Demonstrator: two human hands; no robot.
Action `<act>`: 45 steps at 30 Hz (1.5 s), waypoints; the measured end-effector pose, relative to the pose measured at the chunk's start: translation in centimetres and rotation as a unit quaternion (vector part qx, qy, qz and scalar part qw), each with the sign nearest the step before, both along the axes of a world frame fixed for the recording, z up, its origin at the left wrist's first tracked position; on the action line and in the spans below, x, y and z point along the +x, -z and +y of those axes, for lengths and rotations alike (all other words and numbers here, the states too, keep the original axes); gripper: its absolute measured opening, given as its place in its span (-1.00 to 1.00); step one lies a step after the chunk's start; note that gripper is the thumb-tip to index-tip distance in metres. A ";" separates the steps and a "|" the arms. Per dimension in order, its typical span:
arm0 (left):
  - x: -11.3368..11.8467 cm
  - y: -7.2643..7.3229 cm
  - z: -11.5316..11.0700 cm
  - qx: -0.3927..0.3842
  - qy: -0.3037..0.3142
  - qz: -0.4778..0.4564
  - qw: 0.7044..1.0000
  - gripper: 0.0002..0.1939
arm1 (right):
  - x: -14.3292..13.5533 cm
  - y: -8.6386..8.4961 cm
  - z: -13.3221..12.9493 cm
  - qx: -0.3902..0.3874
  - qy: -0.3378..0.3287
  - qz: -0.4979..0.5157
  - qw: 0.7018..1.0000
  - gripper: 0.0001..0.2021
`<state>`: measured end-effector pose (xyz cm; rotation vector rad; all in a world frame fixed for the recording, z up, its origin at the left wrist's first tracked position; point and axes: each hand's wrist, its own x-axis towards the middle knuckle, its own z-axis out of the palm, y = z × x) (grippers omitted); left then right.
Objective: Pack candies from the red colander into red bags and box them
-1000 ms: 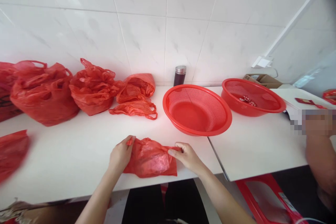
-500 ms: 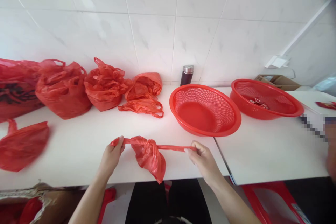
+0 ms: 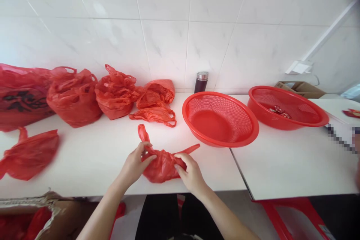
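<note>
Fingers of left hand [image 3: 136,163] and right hand [image 3: 191,174] pinch a red bag [image 3: 162,168]; behind it, rightward, stand a basket [image 3: 215,124] and flask [image 3: 201,83].

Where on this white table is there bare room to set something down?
Between the handled bag and the front-left bag; also right of the table seam, in front of the right basket. Along the wall it is crowded: standing bags, bottle, left basket.

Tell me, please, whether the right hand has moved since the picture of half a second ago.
Yes. Judged against the table seam, the right hand has moved left, away from the seam and closer to the left hand.
</note>
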<state>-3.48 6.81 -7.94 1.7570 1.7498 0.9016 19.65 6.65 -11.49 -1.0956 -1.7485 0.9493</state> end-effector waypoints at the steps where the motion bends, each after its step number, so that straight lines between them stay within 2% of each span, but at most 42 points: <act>1: -0.3 -0.1 0.0 -0.003 -0.003 0.011 1.000 -0.76 | 0.3 -0.1 0.3 0.026 -0.001 0.000 1.000 -0.77; 5: -0.6 0.0 -1.2 0.050 -0.037 0.005 0.998 -0.82 | 1.9 0.0 1.3 0.105 0.005 0.001 0.994 -0.69; 8: 0.7 0.7 -2.9 0.111 -0.069 0.006 0.991 -0.83 | 2.3 0.7 1.4 0.159 0.041 -0.012 0.986 -0.61; 10: 1.9 1.3 -4.0 0.144 -0.066 0.014 0.987 -0.85 | 2.5 0.8 1.1 0.178 0.057 -0.029 0.982 -0.58; 14: 3.0 2.9 -5.5 0.156 -0.028 0.040 0.987 -0.84 | 2.4 -1.1 0.2 0.208 0.096 -0.009 0.973 -0.61; 16: 2.9 3.7 -5.9 0.168 -0.012 0.053 0.984 -0.83 | 2.0 -2.1 0.1 0.235 0.069 -0.021 0.969 -0.65; 18: 3.0 4.4 -6.1 0.187 0.013 0.063 0.980 -0.81 | 1.4 -2.4 0.3 0.245 0.011 -0.083 0.966 -0.68; 19: 3.0 4.7 -6.2 0.195 0.015 0.065 0.978 -0.79 | 1.1 -2.2 0.5 0.241 -0.017 -0.124 0.962 -0.66; 21: 3.4 4.9 -6.1 0.209 -0.023 0.074 0.975 -0.67 | 0.5 -1.3 0.7 0.231 -0.054 -0.196 0.952 -0.62; 23: 3.7 4.7 -5.8 0.215 -0.063 0.099 0.969 -0.51 | 0.2 -0.2 0.6 0.230 -0.058 -0.235 0.943 -0.63; 24: 3.8 4.5 -5.6 0.212 -0.058 0.113 0.969 -0.49 | 0.1 0.3 0.4 0.233 -0.049 -0.243 0.940 -0.64; 28: 3.8 3.5 -4.8 0.178 0.096 0.106 0.973 -0.77 | 0.1 1.3 -0.8 0.250 0.017 -0.231 0.940 -0.72; 29: 3.7 3.3 -4.6 0.178 0.116 0.096 0.972 -0.84 | 0.1 1.3 -1.0 0.263 0.038 -0.218 0.939 -0.77; 31: 3.5 2.8 -4.2 0.209 0.114 0.096 0.966 -0.87 | 0.0 1.1 -1.3 0.294 0.081 -0.189 0.933 -0.84; 35: 2.7 1.8 -3.2 0.298 0.053 0.135 0.943 -0.69 | -0.1 0.6 -0.5 0.339 0.130 -0.157 0.918 -0.81; 38: 2.1 1.6 -3.1 0.251 0.055 0.143 0.956 -0.64 | 0.6 0.9 0.6 0.318 0.075 -0.170 0.930 -0.82; 41: 1.7 2.3 -3.7 0.158 0.107 0.129 0.973 -0.66 | 1.6 1.3 1.0 0.271 -0.007 -0.171 0.947 -0.67; 45: 2.6 3.3 -4.5 0.115 0.133 0.137 0.975 -0.76 | 2.1 1.6 0.5 0.229 -0.022 -0.185 0.955 -0.81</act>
